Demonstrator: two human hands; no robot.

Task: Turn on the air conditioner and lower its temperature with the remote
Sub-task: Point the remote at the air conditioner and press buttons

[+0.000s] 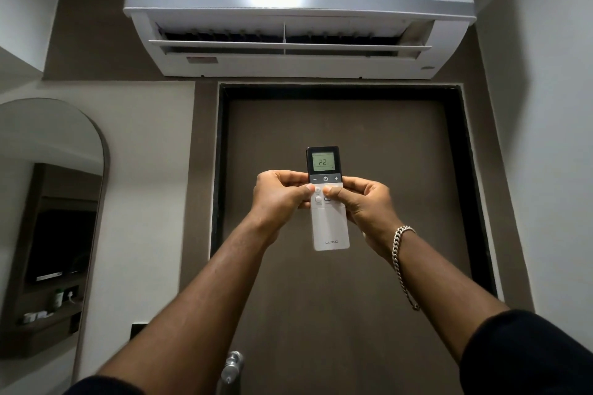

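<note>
Left hand point(279, 194) and right hand point(359, 202) are gripping the remote point(327, 199) between them, upright below the air conditioner point(298, 9), thumbs resting on its buttons.

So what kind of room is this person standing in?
Probably a hotel room or small bedroom entryway: a wall-mounted air conditioner sits above a brown door, and an arched mirror on the left reflects a shelf with small items.

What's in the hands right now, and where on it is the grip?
Both hands hold the remote around its middle: the left hand on its left edge, the right hand on its right edge, both thumbs resting on the white buttons just below the minus/power/plus row.
</note>
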